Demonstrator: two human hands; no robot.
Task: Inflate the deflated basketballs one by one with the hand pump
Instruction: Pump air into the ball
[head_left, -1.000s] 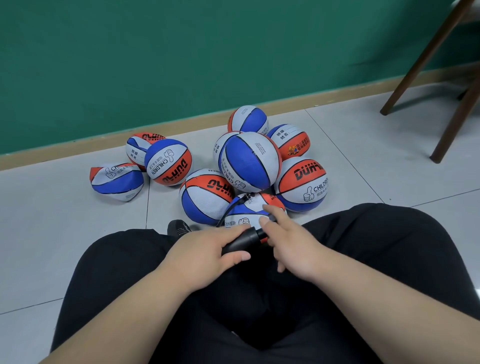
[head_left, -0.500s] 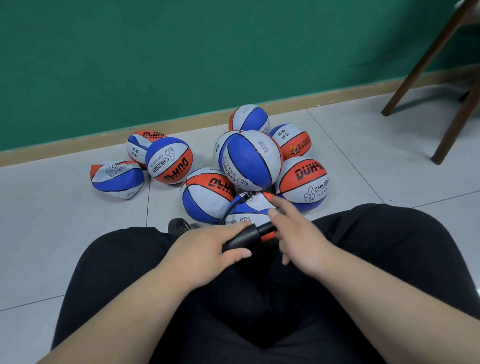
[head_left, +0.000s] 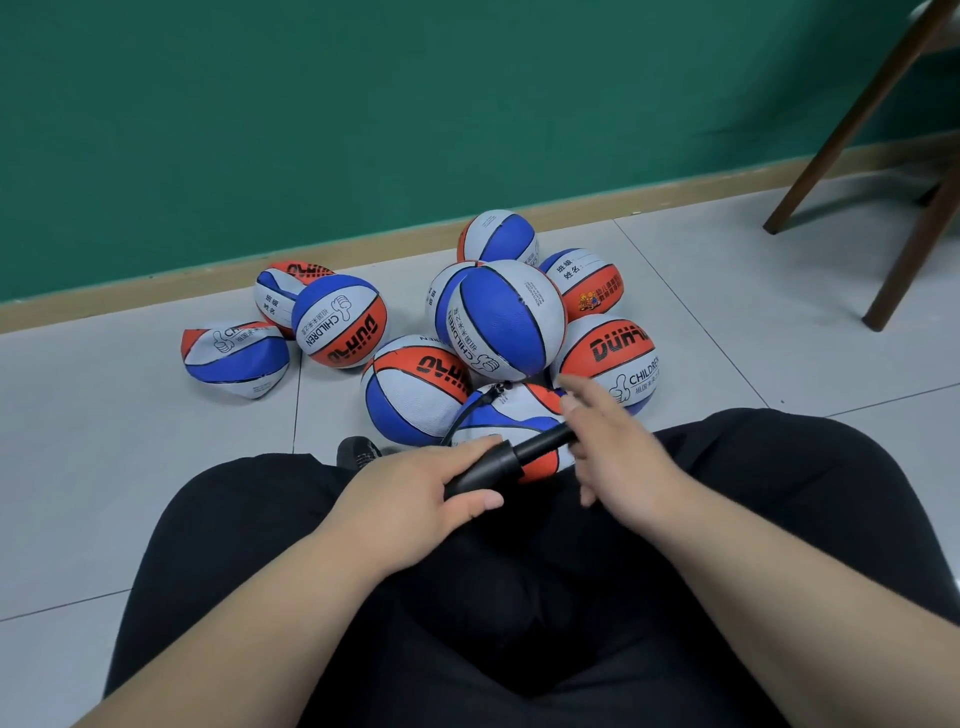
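Seated on a tiled floor, a person works a hand pump (head_left: 488, 470) on a red, white and blue basketball (head_left: 511, 410) wedged between the knees at 12 o'clock, apparently so it cannot roll. The left hand (head_left: 410, 499) wraps the black barrel to steady it. The right hand (head_left: 618, 457) closes round the plunger end, index finger lifted and the rod partly drawn out. A thin hose (head_left: 470, 410) curves up to the ball's top, where the valve seems to sit. Rounder balls (head_left: 506, 322) crowd just beyond, touching it, and a collapsed ball (head_left: 234, 358) lies apart at 10 o'clock. Bare tile (head_left: 130, 441) opens at 9 o'clock, while chair legs (head_left: 841, 130) stand well clear at 2 o'clock.
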